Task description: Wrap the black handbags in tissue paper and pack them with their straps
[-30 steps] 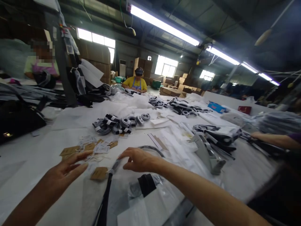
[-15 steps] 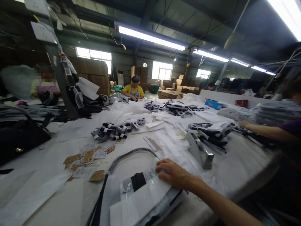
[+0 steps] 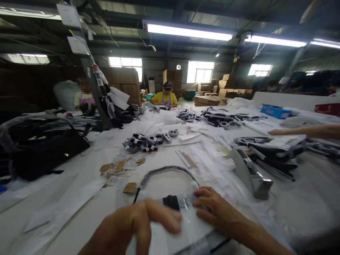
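In front of me lies a bag point(image 3: 187, 209), covered with white sheeting and clear film, a black strip at its top. Its film-wrapped handle point(image 3: 164, 170) arches away from me. My right hand point(image 3: 215, 207) rests on its upper right corner, fingers slightly spread and bent. Above the left part of the bag hovers my left hand point(image 3: 135, 223), a little blurred, its index finger stretched out and nothing seen in it. That hand hides part of the bag. Brown and white hang tags point(image 3: 119, 170) lie scattered beyond it.
A grey tape dispenser point(image 3: 251, 173) stands to the right. Coiled wrapped straps point(image 3: 146, 141) lie beyond the tags. At left sits a black bag point(image 3: 50, 152); at right, a stack of wrapped bags point(image 3: 271, 152). Another person's arm point(image 3: 305, 131) reaches in from the right.
My left hand has come into view over the bag. My right hand stays on the bag's corner. The view has swung left, so the scene sits further right.
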The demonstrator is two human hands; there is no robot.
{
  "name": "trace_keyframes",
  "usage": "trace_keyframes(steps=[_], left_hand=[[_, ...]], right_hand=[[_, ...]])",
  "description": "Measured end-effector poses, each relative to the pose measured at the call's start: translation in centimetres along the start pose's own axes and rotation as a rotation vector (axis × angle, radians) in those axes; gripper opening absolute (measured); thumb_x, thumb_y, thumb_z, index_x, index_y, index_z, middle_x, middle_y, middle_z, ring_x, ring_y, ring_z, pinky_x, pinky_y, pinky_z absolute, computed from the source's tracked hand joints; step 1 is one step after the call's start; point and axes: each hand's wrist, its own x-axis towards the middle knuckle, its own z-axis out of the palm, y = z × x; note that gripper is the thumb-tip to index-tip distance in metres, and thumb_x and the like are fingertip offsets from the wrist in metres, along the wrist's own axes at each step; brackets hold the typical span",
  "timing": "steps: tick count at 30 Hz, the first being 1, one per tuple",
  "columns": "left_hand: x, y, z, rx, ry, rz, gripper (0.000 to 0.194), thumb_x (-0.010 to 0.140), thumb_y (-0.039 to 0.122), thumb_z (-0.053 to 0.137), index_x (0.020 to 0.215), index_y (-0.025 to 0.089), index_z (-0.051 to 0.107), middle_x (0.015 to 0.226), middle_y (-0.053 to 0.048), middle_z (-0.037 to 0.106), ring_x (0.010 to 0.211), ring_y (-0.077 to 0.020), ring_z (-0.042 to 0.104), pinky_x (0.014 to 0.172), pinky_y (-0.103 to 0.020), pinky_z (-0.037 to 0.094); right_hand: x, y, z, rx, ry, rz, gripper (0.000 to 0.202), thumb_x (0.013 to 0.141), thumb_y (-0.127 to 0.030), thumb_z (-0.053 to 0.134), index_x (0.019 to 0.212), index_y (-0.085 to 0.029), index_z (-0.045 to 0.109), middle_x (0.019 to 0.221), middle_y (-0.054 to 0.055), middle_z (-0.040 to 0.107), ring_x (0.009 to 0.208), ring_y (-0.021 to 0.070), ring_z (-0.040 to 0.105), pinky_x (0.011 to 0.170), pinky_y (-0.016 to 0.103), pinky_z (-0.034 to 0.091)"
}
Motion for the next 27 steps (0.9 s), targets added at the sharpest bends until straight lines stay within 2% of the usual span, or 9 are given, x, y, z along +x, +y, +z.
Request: trace_keyframes(steps=[3,5,7,10,12,16,19,23,27], left_hand=[[5.4,-2.4,0.7,-0.025,0.004,-0.091,0.030,0.078,0.055,0.054,0.085,0.031,0.071,0.121,-0.002,0.070,0.119,-0.0328,0.059,0.102,-0.052,0.048],[8.3,-5.2,1.8,0.001,-0.022,-0.141,0.028,0.078,0.042,0.056,0.098,0.027,0.068,0.128,-0.005,0.066,0.121,-0.0294,0.058,0.107,-0.048,0.044],[10.1,-8.1,3.3,0.078,-0.024,-0.136,0.042,0.075,0.033,0.056,0.115,0.025,0.065,0.138,-0.008,0.059,0.130,-0.0289,0.052,0.113,-0.049,0.037],[11.0,-11.6,5.4,0.143,-0.067,-0.171,0.057,0.075,0.029,0.056,0.132,0.023,0.058,0.145,-0.010,0.053,0.137,-0.0290,0.045,0.118,-0.049,0.030],[10.9,-13.1,6.4,0.131,-0.113,-0.229,0.061,0.076,0.029,0.056,0.137,0.025,0.054,0.145,-0.008,0.052,0.136,-0.0288,0.045,0.117,-0.048,0.032],[10.7,-14.9,7.2,0.092,-0.159,-0.260,0.063,0.076,0.026,0.057,0.139,0.032,0.052,0.147,-0.002,0.051,0.134,-0.0284,0.048,0.115,-0.043,0.038],[10.9,-15.6,7.4,0.058,-0.171,-0.238,0.065,0.075,0.020,0.055,0.139,0.032,0.051,0.146,-0.001,0.052,0.133,-0.0260,0.049,0.114,-0.038,0.039],[10.9,-15.4,7.2,-0.003,-0.153,-0.254,0.064,0.075,0.014,0.050,0.137,0.030,0.053,0.142,-0.001,0.056,0.131,-0.0219,0.052,0.114,-0.034,0.039],[10.9,-14.6,6.8,-0.043,-0.098,-0.235,0.061,0.076,0.009,0.046,0.135,0.025,0.054,0.139,-0.003,0.058,0.130,-0.0194,0.052,0.115,-0.035,0.036]], right_hand=[[-0.6,-0.1,-1.0,-0.007,-0.098,0.028,0.024,0.084,-0.035,0.064,0.104,-0.033,0.077,0.133,0.008,0.062,0.130,0.0292,0.048,0.109,0.040,0.040],[0.5,0.0,-2.7,0.008,-0.167,0.048,0.025,0.079,-0.035,0.069,0.103,-0.035,0.077,0.131,0.007,0.063,0.126,0.0294,0.054,0.105,0.039,0.043],[3.6,0.1,-4.7,0.024,-0.177,0.073,0.024,0.077,-0.037,0.071,0.100,-0.035,0.077,0.123,0.006,0.068,0.116,0.0284,0.061,0.101,0.037,0.046],[12.2,0.8,-6.7,0.023,-0.112,0.133,0.024,0.080,-0.040,0.067,0.098,-0.029,0.078,0.103,0.005,0.075,0.095,0.0257,0.068,0.087,0.035,0.051],[19.3,1.7,-7.0,0.004,0.016,0.175,0.023,0.078,-0.035,0.069,0.097,-0.024,0.077,0.098,0.005,0.075,0.088,0.0236,0.069,0.082,0.033,0.052],[31.7,3.8,-5.1,-0.043,0.240,0.260,0.033,0.079,-0.028,0.066,0.111,-0.019,0.071,0.109,0.009,0.072,0.086,0.0203,0.068,0.078,0.030,0.051],[36.8,5.2,-3.0,-0.067,0.303,0.293,0.040,0.077,-0.024,0.067,0.116,-0.016,0.066,0.103,0.010,0.072,0.080,0.0192,0.066,0.073,0.029,0.050],[38.4,6.2,-1.6,-0.069,0.337,0.300,0.024,0.078,-0.024,0.065,0.099,-0.014,0.069,0.077,0.006,0.069,0.070,0.0184,0.064,0.070,0.028,0.048],[34.5,4.8,-2.4,-0.038,0.352,0.234,0.025,0.081,-0.034,0.065,0.100,-0.018,0.069,0.076,0.001,0.066,0.063,0.0162,0.063,0.065,0.027,0.047]])
